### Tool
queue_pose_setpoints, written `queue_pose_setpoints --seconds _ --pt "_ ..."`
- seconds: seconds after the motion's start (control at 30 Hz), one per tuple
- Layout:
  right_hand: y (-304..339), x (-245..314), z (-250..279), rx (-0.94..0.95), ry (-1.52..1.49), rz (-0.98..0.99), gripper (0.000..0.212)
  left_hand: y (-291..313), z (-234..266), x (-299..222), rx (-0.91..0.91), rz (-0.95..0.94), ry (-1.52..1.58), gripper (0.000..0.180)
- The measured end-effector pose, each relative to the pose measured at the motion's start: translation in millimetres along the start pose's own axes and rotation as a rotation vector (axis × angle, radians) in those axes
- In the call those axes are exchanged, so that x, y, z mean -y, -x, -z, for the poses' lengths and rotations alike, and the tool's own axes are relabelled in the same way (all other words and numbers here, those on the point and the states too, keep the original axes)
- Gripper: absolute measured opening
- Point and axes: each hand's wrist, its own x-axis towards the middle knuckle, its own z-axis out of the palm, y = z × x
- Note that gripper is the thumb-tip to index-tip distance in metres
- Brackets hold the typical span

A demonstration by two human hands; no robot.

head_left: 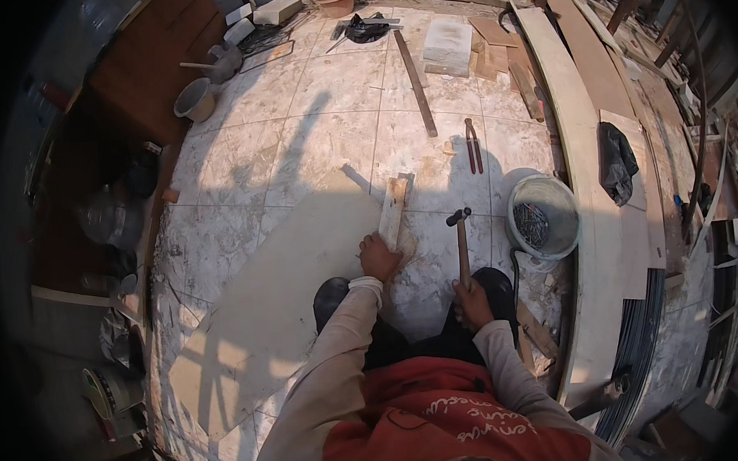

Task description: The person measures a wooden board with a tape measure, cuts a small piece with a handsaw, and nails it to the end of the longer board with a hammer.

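My left hand [379, 257] is closed around the near end of a short wooden piece [392, 212], which lies on the tiled floor and points away from me. In my right hand [473, 303] is a hammer [462, 246], gripped low on its wooden handle with the dark head up and forward. A bucket [566, 218] with many nails [531, 225] in it stands just right of the hammer. Beyond the hammer, red-handled pincers [472, 147] lie on the tiles. A large pale flat board [280, 293] lies left of my left hand.
Long planks [586, 161] run along the right side, with a black plastic bag [617, 163] on them. A wooden strip [416, 84] and a pale block [448, 44] lie farther off. A small bucket [195, 101] stands at the far left beside brown wooden furniture [148, 67].
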Motion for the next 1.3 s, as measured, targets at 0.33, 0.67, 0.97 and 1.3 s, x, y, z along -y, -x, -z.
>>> queue_pose_setpoints --seconds 0.33,0.67,0.97,1.3 --pt "-1.3 -7.5 -2.5 0.005 0.181 0.216 0.022 -28.3 20.7 13.1 0.197 -0.105 0.481 0.074" --pt "-8.4 -15.1 -5.7 -0.047 0.263 0.31 0.029 -40.4 95.2 15.4 0.281 -0.284 -0.037 0.079" --pt "19.2 65.7 -34.0 0.02 0.464 0.439 0.033 -55.2 76.3 22.2 0.328 -0.247 -0.221 0.064" --pt "-40.7 47.5 -51.3 -0.278 0.623 0.628 0.039 -56.5 64.8 24.8 0.34 -0.235 -0.239 0.063"
